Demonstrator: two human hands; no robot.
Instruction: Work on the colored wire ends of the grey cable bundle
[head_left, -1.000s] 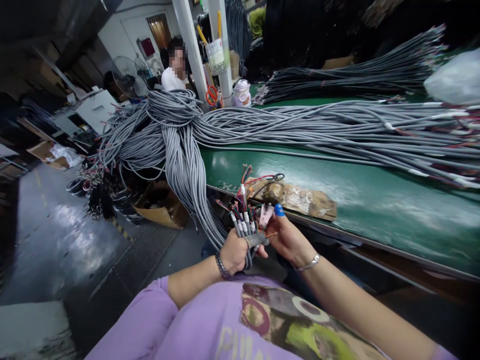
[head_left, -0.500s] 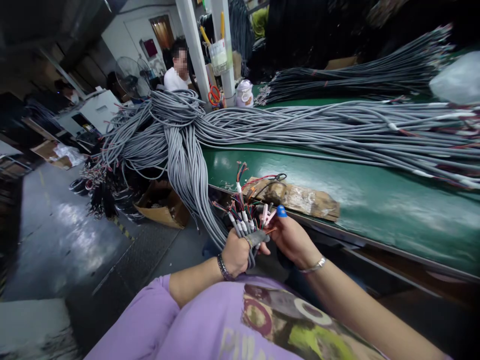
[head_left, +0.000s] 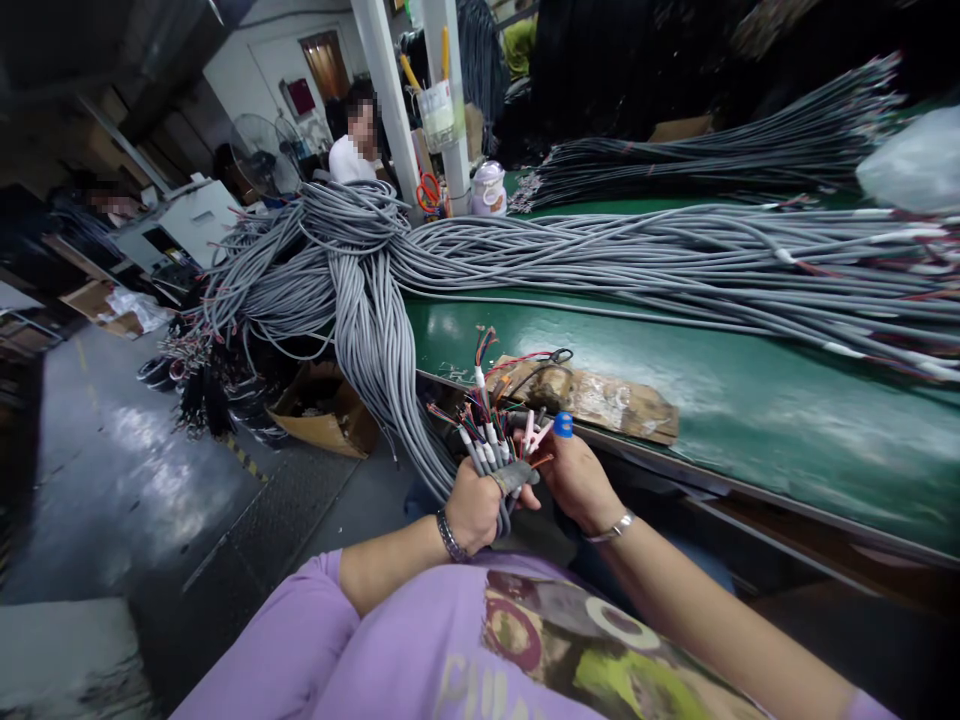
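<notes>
My left hand (head_left: 474, 508) is wrapped round a bundle of grey cables (head_left: 486, 462) at the table's front edge; a grey cover is on its thumb. White bands circle the cable ends, and thin coloured wires (head_left: 474, 408) fan out above them. One cable end (head_left: 480, 377) stands higher than the others. Close against the bundle's right side is my right hand (head_left: 581, 482), fingers bent inward and a blue cover (head_left: 562, 424) on the thumb. Beside that thumb a pale pink clip-like piece (head_left: 534, 432) sticks up among the wires. What the right fingertips pinch is hidden.
A worn wooden board (head_left: 619, 405) lies on the green table (head_left: 750, 400) near its edge. Long grey cables (head_left: 600, 250) stretch across the table, with a darker cable bundle (head_left: 712, 150) behind. Orange scissors (head_left: 428, 190) hang by a post. A person (head_left: 352, 155) sits beyond.
My right wrist has shifted slightly left, and its blue-covered thumb has turned a little. The left hand keeps its hold on the cables, almost unmoved.
</notes>
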